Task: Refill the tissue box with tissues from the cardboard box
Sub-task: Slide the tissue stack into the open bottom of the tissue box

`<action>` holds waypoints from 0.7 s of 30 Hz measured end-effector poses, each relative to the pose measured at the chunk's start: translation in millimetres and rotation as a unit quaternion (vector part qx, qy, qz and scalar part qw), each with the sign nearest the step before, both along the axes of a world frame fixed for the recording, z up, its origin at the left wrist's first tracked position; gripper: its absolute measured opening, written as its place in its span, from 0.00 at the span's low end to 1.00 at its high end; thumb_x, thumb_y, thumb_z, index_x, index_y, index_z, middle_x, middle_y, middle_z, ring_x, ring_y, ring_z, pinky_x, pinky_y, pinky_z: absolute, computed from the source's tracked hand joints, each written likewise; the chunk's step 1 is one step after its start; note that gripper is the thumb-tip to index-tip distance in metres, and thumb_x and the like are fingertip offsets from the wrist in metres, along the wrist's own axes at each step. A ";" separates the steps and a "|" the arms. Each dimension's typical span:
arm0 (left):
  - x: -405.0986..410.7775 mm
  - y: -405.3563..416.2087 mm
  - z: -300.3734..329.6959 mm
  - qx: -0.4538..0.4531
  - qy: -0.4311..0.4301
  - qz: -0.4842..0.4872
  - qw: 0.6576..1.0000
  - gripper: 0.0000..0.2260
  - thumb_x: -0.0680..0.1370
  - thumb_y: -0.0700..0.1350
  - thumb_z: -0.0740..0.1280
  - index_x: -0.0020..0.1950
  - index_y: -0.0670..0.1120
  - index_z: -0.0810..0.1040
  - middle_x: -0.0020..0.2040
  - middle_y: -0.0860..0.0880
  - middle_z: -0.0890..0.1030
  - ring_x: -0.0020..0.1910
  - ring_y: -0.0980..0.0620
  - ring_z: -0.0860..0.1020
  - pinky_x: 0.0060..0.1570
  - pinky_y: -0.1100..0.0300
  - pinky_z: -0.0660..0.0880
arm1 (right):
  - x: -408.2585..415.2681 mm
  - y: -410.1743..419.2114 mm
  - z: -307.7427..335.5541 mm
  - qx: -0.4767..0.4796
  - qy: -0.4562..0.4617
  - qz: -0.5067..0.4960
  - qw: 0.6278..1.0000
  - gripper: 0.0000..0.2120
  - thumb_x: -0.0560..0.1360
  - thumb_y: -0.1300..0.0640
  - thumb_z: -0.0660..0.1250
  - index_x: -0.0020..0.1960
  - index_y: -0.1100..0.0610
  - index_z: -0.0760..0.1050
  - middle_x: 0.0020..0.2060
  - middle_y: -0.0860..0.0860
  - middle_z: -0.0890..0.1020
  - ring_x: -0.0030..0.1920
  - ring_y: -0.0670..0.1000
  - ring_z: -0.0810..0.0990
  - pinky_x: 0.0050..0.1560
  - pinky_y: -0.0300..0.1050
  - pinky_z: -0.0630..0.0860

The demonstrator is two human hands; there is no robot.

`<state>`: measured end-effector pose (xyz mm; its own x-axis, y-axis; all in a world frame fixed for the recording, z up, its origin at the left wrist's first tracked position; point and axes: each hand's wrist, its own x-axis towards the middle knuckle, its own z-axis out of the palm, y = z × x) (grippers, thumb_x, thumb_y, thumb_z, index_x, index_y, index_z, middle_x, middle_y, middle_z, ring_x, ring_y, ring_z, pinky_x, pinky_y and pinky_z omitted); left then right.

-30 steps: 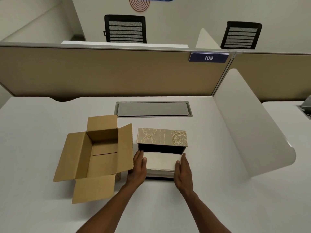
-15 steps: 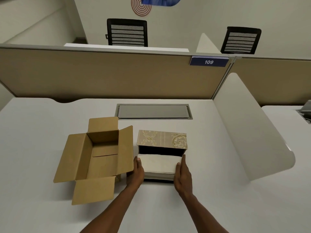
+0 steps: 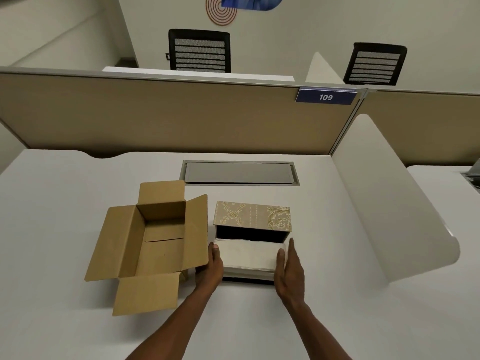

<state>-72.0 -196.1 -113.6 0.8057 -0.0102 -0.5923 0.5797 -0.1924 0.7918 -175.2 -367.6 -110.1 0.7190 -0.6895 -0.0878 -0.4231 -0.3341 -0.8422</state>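
The tissue box [image 3: 253,216] stands on the white desk with its gold-patterned lid raised at the back, showing a black inside. A white tissue stack [image 3: 249,255] lies in its base, rising a little above the front wall. My left hand [image 3: 211,268] presses flat against the stack's left end. At the right end is my right hand [image 3: 289,271], thumb on the stack's top edge and fingers stretched along the box side. The brown cardboard box [image 3: 155,240] sits just left of the tissue box, all flaps open, with nothing visible inside.
A grey metal cable hatch [image 3: 239,172] is set into the desk behind both boxes. A white curved divider [image 3: 389,209] rises on the right, and a beige partition [image 3: 168,118] closes the back. Bare desk lies in front and to the far left.
Both hands stay at the ends of the tissue stack, which now sits slightly deeper in the tissue box. The cardboard box has not moved.
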 end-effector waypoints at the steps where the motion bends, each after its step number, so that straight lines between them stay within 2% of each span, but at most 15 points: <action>1: 0.6 -1.1 1.0 -0.014 0.009 0.018 1.000 0.22 0.82 0.55 0.61 0.73 0.45 0.69 0.72 0.43 0.73 0.72 0.44 0.68 0.64 0.59 0.64 | 3.7 0.3 8.5 -0.020 -0.009 -0.038 0.999 0.27 0.85 0.45 0.53 0.82 0.52 0.59 0.77 0.52 0.69 0.77 0.53 0.67 0.74 0.43 0.61; 4: -0.2 -2.4 -0.2 -0.022 0.014 0.018 1.000 0.22 0.83 0.54 0.60 0.74 0.45 0.68 0.72 0.43 0.73 0.72 0.44 0.68 0.63 0.60 0.63 | 26.6 -2.8 31.6 -0.131 -0.071 -0.054 0.987 0.22 0.84 0.50 0.60 0.76 0.55 0.68 0.67 0.54 0.77 0.68 0.53 0.73 0.67 0.45 0.70; 6: -2.0 -2.7 1.4 0.017 0.000 -0.007 1.000 0.22 0.83 0.56 0.59 0.74 0.47 0.68 0.72 0.43 0.72 0.72 0.43 0.68 0.59 0.60 0.62 | 51.5 -10.0 47.0 -0.188 -0.058 0.016 0.980 0.23 0.82 0.52 0.64 0.75 0.58 0.70 0.68 0.56 0.76 0.71 0.56 0.71 0.69 0.53 0.72; 8: -1.9 -1.2 1.7 0.051 -0.015 -0.038 0.998 0.24 0.83 0.58 0.55 0.75 0.48 0.67 0.73 0.42 0.71 0.72 0.42 0.68 0.60 0.57 0.64 | 77.8 -19.9 58.3 -0.255 0.030 0.120 0.959 0.28 0.82 0.47 0.62 0.77 0.60 0.67 0.76 0.59 0.69 0.80 0.59 0.61 0.78 0.59 0.63; 10: 0.2 1.5 -1.3 0.077 -0.038 -0.104 0.991 0.26 0.84 0.58 0.49 0.79 0.48 0.62 0.78 0.44 0.65 0.76 0.43 0.64 0.70 0.53 0.64 | 99.6 -28.4 65.5 -0.302 0.136 0.223 0.917 0.31 0.83 0.42 0.57 0.80 0.59 0.61 0.80 0.58 0.63 0.83 0.60 0.52 0.81 0.61 0.52; 12: 1.7 4.2 -3.2 0.106 -0.049 -0.143 0.983 0.26 0.84 0.59 0.46 0.80 0.50 0.59 0.80 0.47 0.62 0.78 0.45 0.61 0.77 0.49 0.60 | 115.4 -32.3 68.8 -0.304 0.195 0.288 0.887 0.33 0.82 0.40 0.57 0.80 0.58 0.60 0.78 0.58 0.66 0.81 0.60 0.57 0.81 0.61 0.53; 15: 2.9 5.0 -2.9 0.116 -0.048 -0.137 0.983 0.26 0.83 0.59 0.46 0.79 0.52 0.60 0.79 0.47 0.64 0.77 0.45 0.63 0.76 0.48 0.62 | 125.7 -30.9 71.4 -0.302 0.202 0.291 0.885 0.33 0.79 0.38 0.62 0.77 0.57 0.65 0.72 0.59 0.74 0.72 0.61 0.70 0.75 0.56 0.64; 21: 6.3 1.2 -6.7 0.129 -0.059 -0.159 0.977 0.25 0.84 0.57 0.46 0.80 0.50 0.59 0.79 0.48 0.63 0.78 0.46 0.62 0.77 0.50 0.60 | 115.3 -29.3 69.1 -0.308 0.188 0.277 0.891 0.35 0.75 0.35 0.66 0.75 0.53 0.68 0.69 0.56 0.75 0.67 0.59 0.73 0.71 0.55 0.69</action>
<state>-65.7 -194.9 -120.3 0.8488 -0.1337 -0.5115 0.3656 -0.5506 0.7505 -59.9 -396.9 -41.0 0.9633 -0.2392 -0.1221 -0.2637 -0.9287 -0.2609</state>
